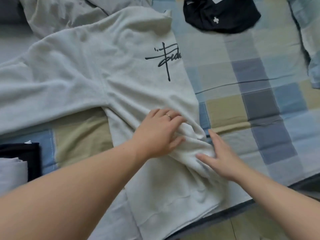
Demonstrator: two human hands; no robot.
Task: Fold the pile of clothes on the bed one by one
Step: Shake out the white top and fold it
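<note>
A white sweatshirt [97,70] with a dark script logo lies spread across the checked bed sheet [259,101], folded along its right side, one sleeve stretched to the left. My left hand [161,132] rests on the body of the sweatshirt, fingers spread, wearing a ring. My right hand [223,158] lies flat with straight fingers against the bunched fabric at the sweatshirt's right edge. Neither hand grips the cloth.
A black garment [221,14] with a small white cross lies at the top right. Folded dark clothing [26,153] and a folded grey piece [12,172] sit at the left. A pale grey garment [57,13] lies at the top left. The bed's edge [242,208] runs along the bottom right.
</note>
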